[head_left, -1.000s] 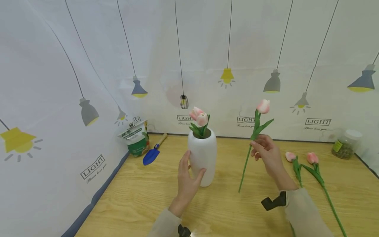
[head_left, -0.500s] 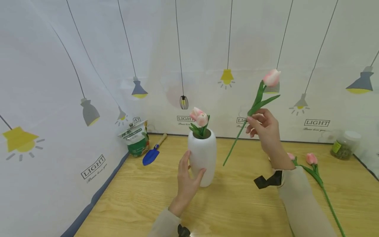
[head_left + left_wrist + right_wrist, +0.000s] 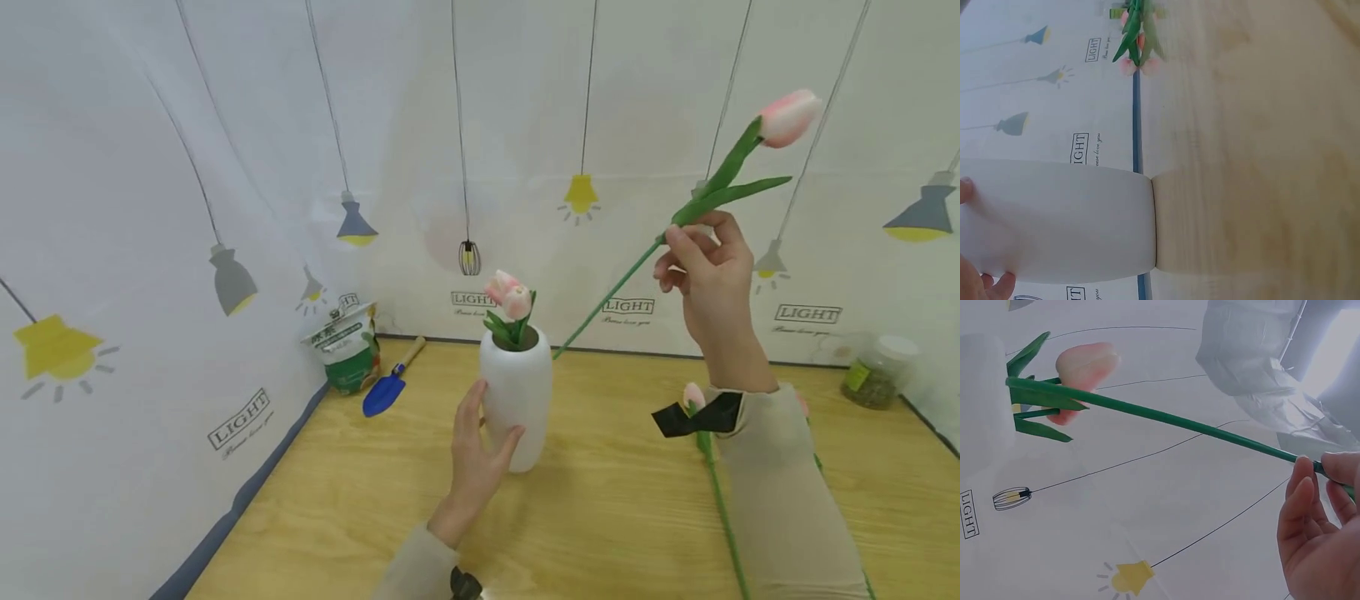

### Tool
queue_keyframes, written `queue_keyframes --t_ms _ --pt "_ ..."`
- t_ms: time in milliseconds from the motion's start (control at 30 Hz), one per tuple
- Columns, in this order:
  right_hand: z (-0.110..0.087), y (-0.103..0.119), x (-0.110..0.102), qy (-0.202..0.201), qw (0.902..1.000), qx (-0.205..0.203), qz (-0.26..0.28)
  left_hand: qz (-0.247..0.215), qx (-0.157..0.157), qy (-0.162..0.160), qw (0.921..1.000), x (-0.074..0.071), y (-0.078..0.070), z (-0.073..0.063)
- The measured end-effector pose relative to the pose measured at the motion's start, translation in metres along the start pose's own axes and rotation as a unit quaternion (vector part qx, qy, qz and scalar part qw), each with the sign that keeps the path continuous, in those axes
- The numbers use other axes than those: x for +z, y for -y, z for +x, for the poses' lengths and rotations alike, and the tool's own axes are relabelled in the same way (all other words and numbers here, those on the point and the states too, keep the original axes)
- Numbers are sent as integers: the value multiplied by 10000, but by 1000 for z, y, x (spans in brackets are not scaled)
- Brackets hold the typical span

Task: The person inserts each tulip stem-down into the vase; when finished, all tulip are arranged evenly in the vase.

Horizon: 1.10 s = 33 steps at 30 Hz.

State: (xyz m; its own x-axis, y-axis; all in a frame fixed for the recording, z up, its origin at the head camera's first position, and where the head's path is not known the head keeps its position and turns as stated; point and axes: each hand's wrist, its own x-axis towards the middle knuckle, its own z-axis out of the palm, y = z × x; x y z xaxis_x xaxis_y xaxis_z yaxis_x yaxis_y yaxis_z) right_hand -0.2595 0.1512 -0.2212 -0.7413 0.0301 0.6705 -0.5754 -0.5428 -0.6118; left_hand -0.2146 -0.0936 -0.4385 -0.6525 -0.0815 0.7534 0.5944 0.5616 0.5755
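Observation:
A white vase (image 3: 517, 400) stands upright on the table with pink tulips (image 3: 510, 293) in its mouth. My left hand (image 3: 477, 467) holds its lower left side, fingers and thumb spread round it; the left wrist view shows the vase's base (image 3: 1141, 225) on the wood. My right hand (image 3: 716, 283) pinches a pink artificial tulip (image 3: 789, 119) by its stem just under the leaves. That tulip leans to the upper right, and its stem (image 3: 1179, 420) slants down so the lower end overlaps the vase's rim in the head view.
Another tulip (image 3: 720, 492) lies on the table (image 3: 600, 517) by my right sleeve, with one more partly hidden behind it. A blue trowel (image 3: 386, 393) and a green-white bag (image 3: 347, 354) stand at the back left. A lidded jar (image 3: 879, 372) is at the back right.
My right hand has risen and moved right with the tulip, which now tilts more, its stem end nearing the vase's mouth. My left hand and the vase have stayed put.

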Motion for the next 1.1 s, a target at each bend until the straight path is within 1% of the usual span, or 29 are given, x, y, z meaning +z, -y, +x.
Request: queue_keyframes --t_ms 133,167,233,400,467,633,700,767,867,1000,1100 --pt "6 0 6 -105 9996 -62 249 -19 -70 20 10000 0 0 0" --pt "6 -1 8 -137 9996 -62 219 -19 -71 31 10000 -1 0 0" --pt "7 -5 12 -154 9999 -41 36 -19 -60 35 10000 -2 1 0" --pt "3 -19 17 -104 9985 161 -515 -44 14 26 10000 -1 1 0" --pt "1 -24 18 -58 9976 247 -652 -56 66 43 10000 -1 1 0" --pt "-4 -39 23 236 9945 453 -915 -23 140 46 9999 -2 -1 0" --pt "-5 -42 25 281 9934 479 -1006 5 147 40 9999 -2 -1 0" --pt "-6 -44 26 233 9937 418 -1014 44 171 47 9998 -2 -1 1" --pt "-4 -41 29 151 9951 185 -956 61 187 61 9998 -2 -1 1" --pt "0 -37 33 176 9959 -101 -885 48 120 62 9999 -2 -1 0" --pt "0 -38 37 173 9934 -49 -1131 44 86 57 9999 -3 -1 0"
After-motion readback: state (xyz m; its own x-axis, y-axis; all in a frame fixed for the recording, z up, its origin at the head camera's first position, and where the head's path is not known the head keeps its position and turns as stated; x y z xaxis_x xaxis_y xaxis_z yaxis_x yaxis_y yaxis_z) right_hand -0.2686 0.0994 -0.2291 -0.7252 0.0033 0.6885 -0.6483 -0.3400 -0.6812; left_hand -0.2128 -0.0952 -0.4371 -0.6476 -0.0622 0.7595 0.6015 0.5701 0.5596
